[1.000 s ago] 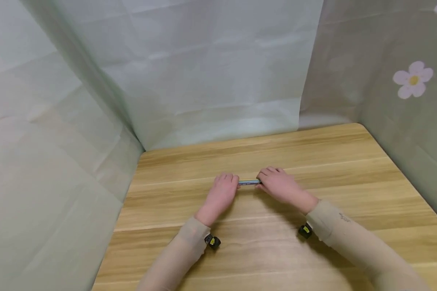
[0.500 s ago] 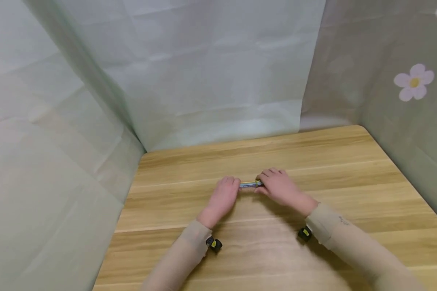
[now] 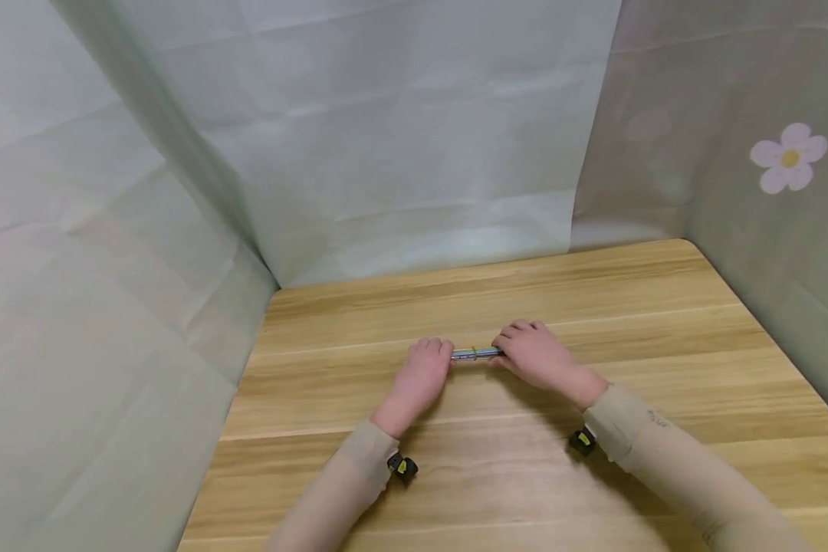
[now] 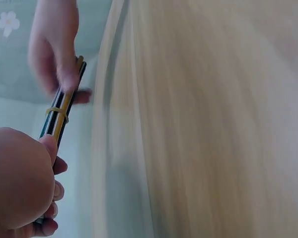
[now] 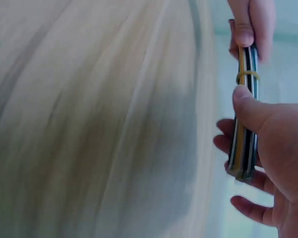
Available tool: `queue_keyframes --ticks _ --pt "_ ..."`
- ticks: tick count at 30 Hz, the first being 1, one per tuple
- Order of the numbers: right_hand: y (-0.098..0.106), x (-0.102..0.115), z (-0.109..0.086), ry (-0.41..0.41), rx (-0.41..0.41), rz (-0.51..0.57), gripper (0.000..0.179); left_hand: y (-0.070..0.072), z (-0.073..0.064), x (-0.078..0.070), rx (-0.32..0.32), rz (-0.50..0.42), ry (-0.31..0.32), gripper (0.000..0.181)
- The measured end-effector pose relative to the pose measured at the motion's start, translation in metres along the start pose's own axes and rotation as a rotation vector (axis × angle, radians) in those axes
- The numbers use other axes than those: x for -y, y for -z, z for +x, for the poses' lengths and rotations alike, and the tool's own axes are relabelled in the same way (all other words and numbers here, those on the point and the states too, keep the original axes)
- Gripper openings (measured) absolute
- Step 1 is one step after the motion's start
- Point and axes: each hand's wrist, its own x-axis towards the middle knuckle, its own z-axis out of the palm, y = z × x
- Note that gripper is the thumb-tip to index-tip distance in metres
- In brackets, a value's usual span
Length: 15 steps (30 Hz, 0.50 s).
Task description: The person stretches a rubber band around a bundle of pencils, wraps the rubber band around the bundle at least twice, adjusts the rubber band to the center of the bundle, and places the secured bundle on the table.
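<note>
A slim bundle of pencils point(image 3: 464, 355), in yellow, black, teal and white, spans the gap between both hands above the table. A yellowish rubber band point(image 5: 248, 75) circles the bundle, between the two hands. My left hand point(image 3: 421, 374) grips the left end, its thumb along the pencils point(image 4: 62, 106) and its fingers curled beneath. At the other end my right hand point(image 3: 534, 354) holds the bundle between thumb and fingers. In the right wrist view the bundle's flat ends point(image 5: 241, 173) show past the right thumb. Both palms hide part of the pencils.
A wood-grain table point(image 3: 497, 475) lies under the hands. Pale fabric walls point(image 3: 414, 153) stand behind it and at the left, and a darker one with flowers point(image 3: 790, 159) at the right. Small black cameras point(image 3: 403, 468) sit on both wrists.
The rubber band, out of sight at first, then at the right fingertips, now sits further left along the bundle. The right hand has shifted slightly right, away from it. Both hands still hold the pencils.
</note>
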Motion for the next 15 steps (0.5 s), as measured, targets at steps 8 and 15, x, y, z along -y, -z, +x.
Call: queue_keyframes --ticks 8,15 --pt "0.003 0.002 0.005 0.027 0.038 0.058 0.044 0.003 0.004 -0.003 -0.011 -0.065 -0.032 0.015" --pt "-0.005 -0.019 -0.014 -0.045 0.068 0.061 0.034 -0.003 -0.004 0.011 0.069 -0.14 0.043 0.025"
